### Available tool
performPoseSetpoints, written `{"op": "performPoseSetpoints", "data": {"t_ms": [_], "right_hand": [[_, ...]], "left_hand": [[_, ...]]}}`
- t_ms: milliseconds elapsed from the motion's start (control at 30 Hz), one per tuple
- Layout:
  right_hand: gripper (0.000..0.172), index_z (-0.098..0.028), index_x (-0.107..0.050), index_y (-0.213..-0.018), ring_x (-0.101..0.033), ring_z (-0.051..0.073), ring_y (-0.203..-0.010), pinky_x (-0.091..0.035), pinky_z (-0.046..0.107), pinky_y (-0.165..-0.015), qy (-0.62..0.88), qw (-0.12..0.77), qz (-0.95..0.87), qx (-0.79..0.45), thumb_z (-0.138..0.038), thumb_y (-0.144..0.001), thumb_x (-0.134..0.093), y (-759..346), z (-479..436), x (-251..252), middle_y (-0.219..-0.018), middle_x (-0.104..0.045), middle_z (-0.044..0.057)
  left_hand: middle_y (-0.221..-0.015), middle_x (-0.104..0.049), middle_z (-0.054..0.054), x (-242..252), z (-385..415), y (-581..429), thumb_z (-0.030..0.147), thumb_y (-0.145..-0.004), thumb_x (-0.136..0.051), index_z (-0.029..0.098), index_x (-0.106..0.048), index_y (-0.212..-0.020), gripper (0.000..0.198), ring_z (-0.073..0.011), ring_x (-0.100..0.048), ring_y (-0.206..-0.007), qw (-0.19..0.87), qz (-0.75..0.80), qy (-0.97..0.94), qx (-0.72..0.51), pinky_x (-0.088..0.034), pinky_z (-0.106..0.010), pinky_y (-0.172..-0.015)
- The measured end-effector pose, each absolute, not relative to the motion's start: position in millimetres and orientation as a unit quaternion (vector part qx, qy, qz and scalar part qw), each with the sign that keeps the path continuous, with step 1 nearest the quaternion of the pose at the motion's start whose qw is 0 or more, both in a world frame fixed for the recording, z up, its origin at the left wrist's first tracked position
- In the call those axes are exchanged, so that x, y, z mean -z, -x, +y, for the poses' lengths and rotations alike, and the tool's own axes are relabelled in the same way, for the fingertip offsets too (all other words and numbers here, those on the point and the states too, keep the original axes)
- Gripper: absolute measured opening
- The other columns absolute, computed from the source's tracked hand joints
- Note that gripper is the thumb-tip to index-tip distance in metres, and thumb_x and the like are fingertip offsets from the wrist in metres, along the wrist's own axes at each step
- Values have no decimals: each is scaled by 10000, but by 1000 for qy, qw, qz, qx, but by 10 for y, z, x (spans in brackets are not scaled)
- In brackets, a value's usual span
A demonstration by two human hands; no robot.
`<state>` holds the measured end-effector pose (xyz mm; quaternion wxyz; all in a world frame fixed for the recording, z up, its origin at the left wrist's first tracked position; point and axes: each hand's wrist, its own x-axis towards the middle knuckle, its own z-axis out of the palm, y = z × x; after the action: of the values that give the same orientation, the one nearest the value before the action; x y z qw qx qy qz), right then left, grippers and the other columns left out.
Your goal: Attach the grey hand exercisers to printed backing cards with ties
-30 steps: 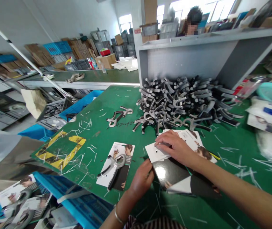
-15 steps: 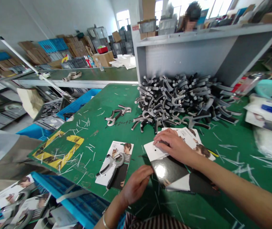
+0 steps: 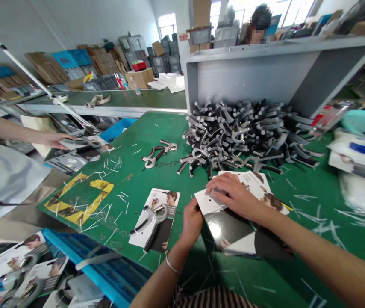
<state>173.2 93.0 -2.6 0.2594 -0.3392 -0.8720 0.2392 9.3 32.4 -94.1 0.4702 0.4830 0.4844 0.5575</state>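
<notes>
Glossy card stack on the green counter. Right hand palm down on it, fingers slightly bent, probably steadying it. Left hand at its near-left edge; fingertips hidden, pinch cannot be told. Since earlier: left hand higher; co-worker's hand newly in view.

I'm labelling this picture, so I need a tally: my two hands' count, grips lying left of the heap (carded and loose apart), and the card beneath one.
Hands: 2
Carded grip: 1
Loose grips: 2
Card: 1
Total: 6
</notes>
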Motion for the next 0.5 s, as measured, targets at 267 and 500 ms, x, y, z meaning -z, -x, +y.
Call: {"op": "performPoseSetpoints", "data": {"t_ms": [267, 500], "right_hand": [[97, -238, -661, -952, -504, 253, -1102, -351, 417, -968, 334, 237, -881, -237, -291, -877, -693, -1753, 904, -4, -1135, -668, 42], [119, -229, -661, -932, -500, 252, -1081, -358, 421, -949, 325, 237, -886, -232, -305, -859, -716, -1751, 910, 1, -1129, -664, 48]], "left_hand": [[-1031, -751, -46, 858, 291, -68, 261, -785, -709, 183, -753, -1037, 267, -237, -658, -993, 496, 488, -432, -574, -491, -362, -934], [-951, -759, -47, 873, 346, -41, 312, -742, -760, 161, -756, -961, 266, -244, -669, -947, 529, 476, -419, -564, -503, -379, -911]]}}
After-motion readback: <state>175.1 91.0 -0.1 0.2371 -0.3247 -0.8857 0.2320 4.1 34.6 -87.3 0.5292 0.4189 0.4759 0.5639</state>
